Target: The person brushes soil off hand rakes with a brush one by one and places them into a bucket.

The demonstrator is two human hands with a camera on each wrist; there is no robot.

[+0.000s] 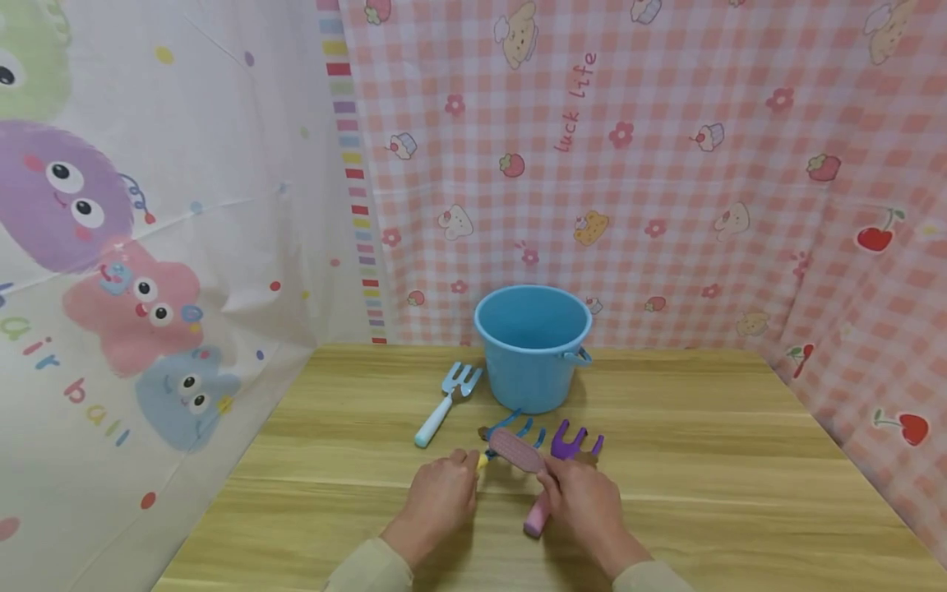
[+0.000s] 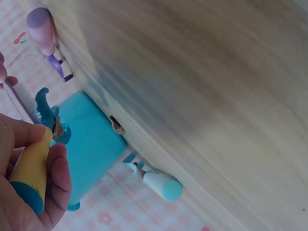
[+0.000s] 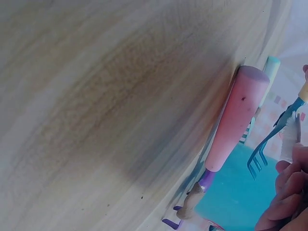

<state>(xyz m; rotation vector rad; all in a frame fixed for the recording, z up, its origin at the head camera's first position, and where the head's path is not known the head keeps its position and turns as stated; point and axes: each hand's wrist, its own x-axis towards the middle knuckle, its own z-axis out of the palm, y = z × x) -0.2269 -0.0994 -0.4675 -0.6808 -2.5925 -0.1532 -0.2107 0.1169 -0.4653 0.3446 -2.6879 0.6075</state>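
My left hand (image 1: 442,493) grips the yellow handle (image 2: 32,175) of a small blue hand rake (image 1: 527,427), whose curved tines point away from me. A brown clump (image 2: 57,129) clings near the base of the tines. In my right hand (image 1: 588,500) is a pink brush (image 1: 516,450) with white bristles (image 3: 289,137). The bristle side faces the rake, close against its metal in both wrist views. Below the right hand a purple garden fork (image 1: 568,444) with a pink handle (image 3: 239,118) lies on the table, a brown lump (image 3: 192,199) on its neck.
A blue bucket (image 1: 528,374) stands behind the hands near the back cloth. Left of it lies a light blue fork (image 1: 447,404), brown stuff at its neck. A loose brown clump (image 2: 117,125) rests on the wooden table (image 1: 311,493). Patterned cloths hang around the table.
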